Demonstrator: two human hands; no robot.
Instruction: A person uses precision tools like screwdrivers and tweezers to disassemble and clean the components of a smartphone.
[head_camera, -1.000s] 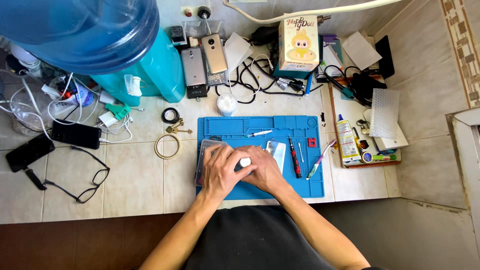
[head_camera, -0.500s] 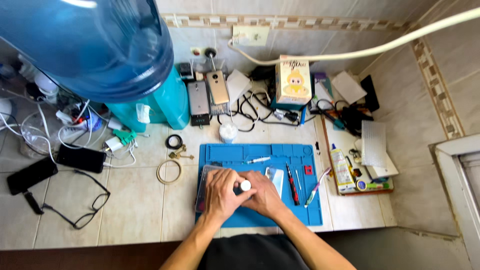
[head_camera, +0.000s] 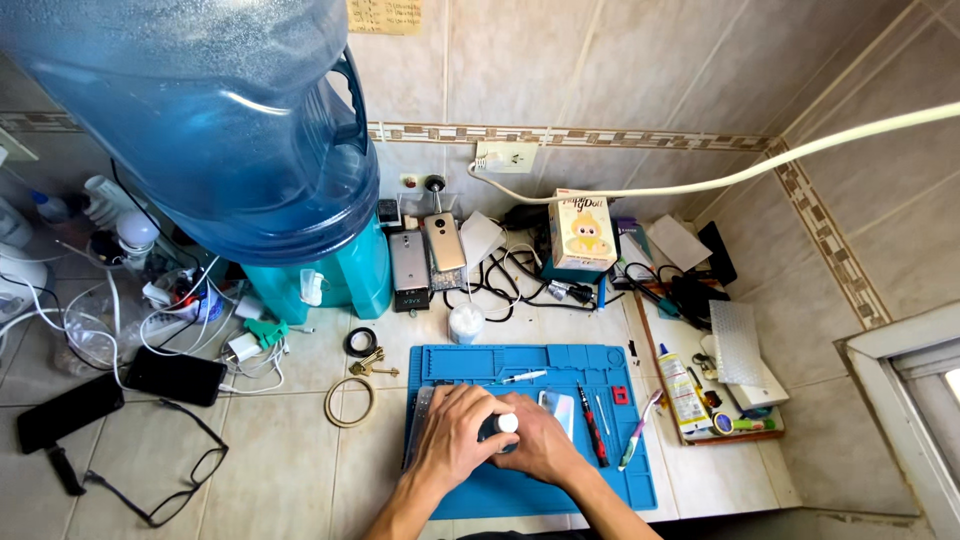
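Both my hands meet over the blue work mat (head_camera: 560, 364) on the tiled counter. My left hand (head_camera: 455, 435) and my right hand (head_camera: 540, 446) are wrapped together around a small dark bottle with a white cap (head_camera: 503, 424). Under my left hand lies a flat grey device (head_camera: 417, 423), mostly hidden. A phone with a pale back (head_camera: 560, 409) lies on the mat just right of my hands. A red-handled tool (head_camera: 590, 425) and a toothbrush (head_camera: 638, 432) lie further right on the mat.
A large blue water bottle (head_camera: 200, 120) on a teal dispenser stands at the back left. Phones (head_camera: 427, 256), cables, a cartoon box (head_camera: 582, 232), glue bottle (head_camera: 681, 388), keys (head_camera: 368, 366), tape rings, black glasses (head_camera: 175, 480) and dark phones (head_camera: 175, 376) crowd the counter.
The view has tilted up toward the wall, so the counter sits lower in frame. My hands stay clasped on the small bottle over the mat.
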